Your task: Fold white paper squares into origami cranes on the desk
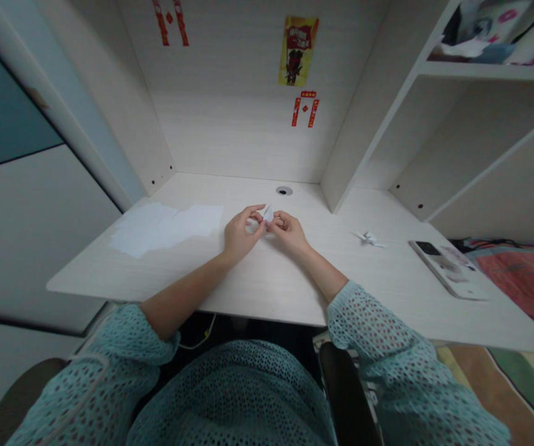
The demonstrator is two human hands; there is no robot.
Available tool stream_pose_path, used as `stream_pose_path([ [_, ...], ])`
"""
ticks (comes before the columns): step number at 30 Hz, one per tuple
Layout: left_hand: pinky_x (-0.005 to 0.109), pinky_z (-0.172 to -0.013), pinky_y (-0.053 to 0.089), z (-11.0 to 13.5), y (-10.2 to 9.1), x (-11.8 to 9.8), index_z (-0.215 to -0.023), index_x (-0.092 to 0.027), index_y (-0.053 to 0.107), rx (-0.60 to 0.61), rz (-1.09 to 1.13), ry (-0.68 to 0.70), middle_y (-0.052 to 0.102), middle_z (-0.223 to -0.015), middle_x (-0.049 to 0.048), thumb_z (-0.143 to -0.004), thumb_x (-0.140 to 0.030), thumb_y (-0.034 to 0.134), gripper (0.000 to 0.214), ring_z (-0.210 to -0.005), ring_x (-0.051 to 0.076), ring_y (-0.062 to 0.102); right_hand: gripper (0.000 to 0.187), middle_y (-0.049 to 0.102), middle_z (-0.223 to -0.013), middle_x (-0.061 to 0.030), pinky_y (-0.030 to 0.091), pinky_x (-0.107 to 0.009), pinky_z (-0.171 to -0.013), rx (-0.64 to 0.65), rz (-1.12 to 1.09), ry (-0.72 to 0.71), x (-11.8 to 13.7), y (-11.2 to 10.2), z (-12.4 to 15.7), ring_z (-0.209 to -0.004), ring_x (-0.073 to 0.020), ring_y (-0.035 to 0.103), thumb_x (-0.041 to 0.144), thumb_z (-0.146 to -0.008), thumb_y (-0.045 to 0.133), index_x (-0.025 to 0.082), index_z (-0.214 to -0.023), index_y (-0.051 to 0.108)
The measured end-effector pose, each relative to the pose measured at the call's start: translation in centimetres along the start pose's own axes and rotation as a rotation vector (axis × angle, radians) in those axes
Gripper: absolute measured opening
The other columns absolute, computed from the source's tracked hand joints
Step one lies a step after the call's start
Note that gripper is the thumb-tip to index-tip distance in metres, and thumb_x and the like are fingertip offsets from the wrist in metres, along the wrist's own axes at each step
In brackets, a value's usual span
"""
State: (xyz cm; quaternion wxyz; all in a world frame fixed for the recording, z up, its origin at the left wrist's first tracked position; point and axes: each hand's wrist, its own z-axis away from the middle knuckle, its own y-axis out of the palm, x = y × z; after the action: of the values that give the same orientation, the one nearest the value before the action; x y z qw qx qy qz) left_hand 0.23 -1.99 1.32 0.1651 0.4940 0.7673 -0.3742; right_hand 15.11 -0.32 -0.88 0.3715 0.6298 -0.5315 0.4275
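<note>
Between my two hands, a little above the desk, is a small piece of folded white paper (267,214) with a pointed tip facing up. My left hand (243,234) pinches it from the left, thumb and fingers meeting at its lower edge. From the right, my right hand (289,230) pinches the same paper, with its fingers curled. The fingertips cover most of the lower folds. Off to the right on the desk lies a white folded paper figure (369,239) with thin points, apart from both hands.
White paper sheets (155,228) lie spread on the left of the white desk (267,291). A phone-like device (450,269) rests near the right edge. A cable hole (284,191) is at the back. A shelf divider (364,118) rises behind on the right.
</note>
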Motion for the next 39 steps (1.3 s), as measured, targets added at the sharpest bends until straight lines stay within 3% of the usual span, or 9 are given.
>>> stream_pose_path([
  [5, 0.028, -0.080, 0.046, 0.0, 0.0, 0.0, -0.114, -0.024, 0.058, -0.008, -0.111, 0.098, 0.063, -0.087, 0.0012, -0.080, -0.021, 0.060, 0.035, -0.086, 0.014, 0.058, 0.030, 0.065, -0.075, 0.0005, 0.045, -0.027, -0.072, 0.080, -0.057, 0.009, 0.6, -0.2, -0.1, -0.071, -0.0142, 0.059, 0.044, -0.067, 0.070, 0.021, -0.083, 0.059],
  [10, 0.031, -0.083, 0.047, -0.1, 0.0, 0.2, -0.101, -0.024, 0.066, -0.035, -0.156, 0.111, 0.059, -0.090, 0.0037, -0.081, -0.032, 0.061, 0.022, -0.090, 0.016, 0.057, 0.029, 0.069, -0.089, -0.0035, 0.045, -0.032, -0.084, 0.148, -0.160, 0.015, 0.8, -0.4, -0.1, -0.087, -0.0180, 0.063, 0.040, -0.068, 0.071, 0.022, -0.088, 0.063],
  [18, 0.030, -0.085, 0.049, -0.2, 0.1, 0.8, -0.094, -0.023, 0.069, -0.060, 0.023, 0.075, 0.065, -0.097, 0.0043, -0.078, -0.032, 0.065, 0.018, -0.092, 0.015, 0.061, 0.027, 0.070, -0.076, -0.0014, 0.047, -0.030, -0.076, 0.035, -0.121, 0.095, 0.5, -0.5, -0.2, -0.071, -0.0150, 0.062, 0.039, -0.060, 0.076, 0.020, -0.078, 0.067],
  [24, 0.029, -0.074, 0.051, -0.3, 0.0, 0.7, -0.085, -0.022, 0.071, -0.054, 0.077, -0.076, 0.070, -0.087, 0.0035, -0.077, -0.037, 0.065, 0.018, -0.083, 0.016, 0.064, 0.029, 0.068, -0.067, -0.0010, 0.048, -0.030, -0.070, -0.042, -0.107, 0.108, 0.8, -0.2, -0.2, -0.065, -0.0142, 0.061, 0.043, -0.057, 0.077, 0.019, -0.069, 0.065],
  [31, 0.028, -0.071, 0.050, -0.6, 0.3, 1.1, -0.081, -0.020, 0.072, -0.045, 0.205, -0.262, 0.072, -0.083, 0.0023, -0.076, -0.036, 0.065, 0.018, -0.076, 0.015, 0.064, 0.032, 0.068, -0.071, -0.0024, 0.047, -0.029, -0.066, -0.097, -0.082, 0.099, 0.7, 0.0, -0.3, -0.065, -0.0145, 0.061, 0.044, -0.054, 0.078, 0.019, -0.071, 0.067],
  [36, 0.027, -0.070, 0.050, -0.7, 0.5, 1.4, -0.079, -0.019, 0.070, -0.030, 0.252, -0.268, 0.071, -0.082, 0.0027, -0.074, -0.038, 0.066, 0.020, -0.072, 0.014, 0.063, 0.031, 0.065, -0.066, -0.0010, 0.044, -0.026, -0.061, -0.106, -0.067, 0.086, 0.6, 0.2, -0.2, -0.060, -0.0123, 0.057, 0.044, -0.057, 0.076, 0.018, -0.072, 0.066],
  [39, 0.027, -0.070, 0.050, -0.7, 0.7, 1.5, -0.081, -0.018, 0.068, -0.015, 0.295, -0.280, 0.070, -0.081, 0.0026, -0.072, -0.042, 0.067, 0.026, -0.071, 0.014, 0.063, 0.034, 0.065, -0.068, -0.0002, 0.044, -0.026, -0.061, -0.146, -0.049, 0.052, 0.8, 0.4, 0.0, -0.063, -0.0128, 0.058, 0.043, -0.060, 0.074, 0.019, -0.082, 0.063],
])
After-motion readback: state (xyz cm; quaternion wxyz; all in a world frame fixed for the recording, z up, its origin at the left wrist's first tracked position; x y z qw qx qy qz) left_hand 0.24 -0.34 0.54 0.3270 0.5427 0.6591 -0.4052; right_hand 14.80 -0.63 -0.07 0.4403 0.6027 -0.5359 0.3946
